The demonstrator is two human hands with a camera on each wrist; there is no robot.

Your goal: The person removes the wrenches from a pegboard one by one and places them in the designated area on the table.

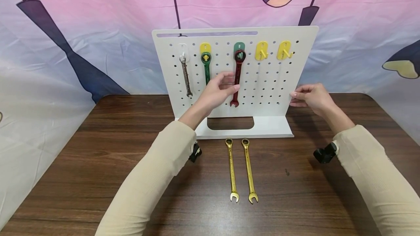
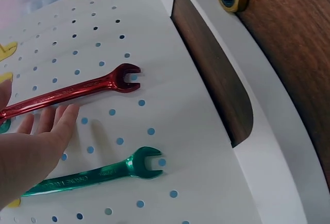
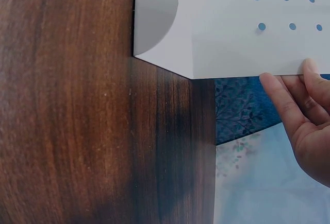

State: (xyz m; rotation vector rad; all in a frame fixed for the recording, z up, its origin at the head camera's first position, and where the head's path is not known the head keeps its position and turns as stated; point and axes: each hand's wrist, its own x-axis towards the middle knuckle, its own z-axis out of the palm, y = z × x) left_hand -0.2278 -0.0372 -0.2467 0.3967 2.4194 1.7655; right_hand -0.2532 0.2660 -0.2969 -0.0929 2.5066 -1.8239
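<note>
A red combination wrench point(image 1: 237, 77) hangs from a green hook on the white pegboard point(image 1: 269, 108). My left hand point(image 1: 214, 90) is beside its shaft, fingers loosely extended and thumb close to it; whether they touch is hard to tell. In the left wrist view, the fingers point(image 2: 64, 121) lie between the red wrench point(image 2: 77, 91) and a green wrench point(image 2: 103, 175). At the board's right edge, my right hand point(image 1: 313, 97) holds the rim between thumb and fingers, as the right wrist view shows with the thumb point(image 3: 310, 69) at the board's edge.
A silver wrench point(image 1: 186, 75) hangs on a white hook at the left. Two yellow hooks point(image 1: 261, 51) at the right bear no tools. Two gold wrenches point(image 1: 232, 170) lie on the brown wooden table point(image 1: 115, 156) before the board. A patterned cloth point(image 1: 115, 28) hangs behind.
</note>
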